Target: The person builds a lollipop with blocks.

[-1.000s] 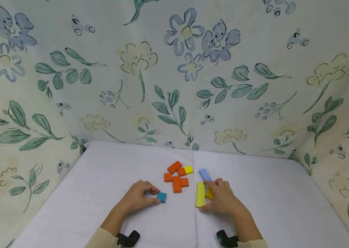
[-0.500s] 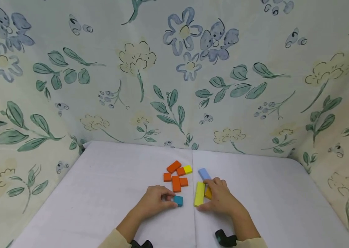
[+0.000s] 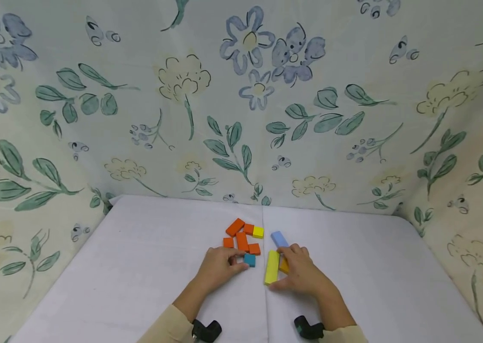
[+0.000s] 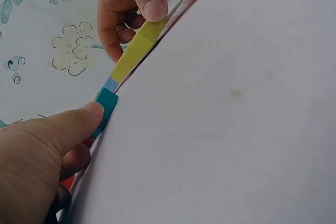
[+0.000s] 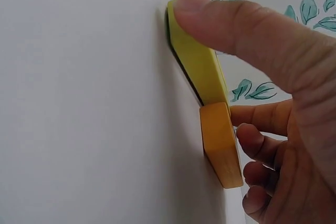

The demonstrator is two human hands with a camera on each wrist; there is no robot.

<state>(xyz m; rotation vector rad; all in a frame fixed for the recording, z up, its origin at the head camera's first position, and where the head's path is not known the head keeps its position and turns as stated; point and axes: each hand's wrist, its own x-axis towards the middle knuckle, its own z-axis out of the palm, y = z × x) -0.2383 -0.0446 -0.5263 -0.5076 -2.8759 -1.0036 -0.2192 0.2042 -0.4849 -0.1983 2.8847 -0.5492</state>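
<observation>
In the head view my left hand pinches a small teal block between thumb and fingers. The block lies just in front of a small orange-red block; whether the two touch I cannot tell. My right hand holds a long yellow block, thumb at the near end and index finger by the far end. Under that hand's arch an amber block lies against the yellow one's side in the right wrist view. The left wrist view shows the thumb on the teal block.
Several orange-red blocks lie in a loose cluster beyond my left hand, with a small bright yellow block at its right. A light blue block lies beyond my right hand. Flowered cloth rises behind the white tabletop.
My left hand has carried the teal block rightward, then away from me toward the orange-red blocks. The right hand keeps its hold on the long yellow block. The head view has shifted slightly.
</observation>
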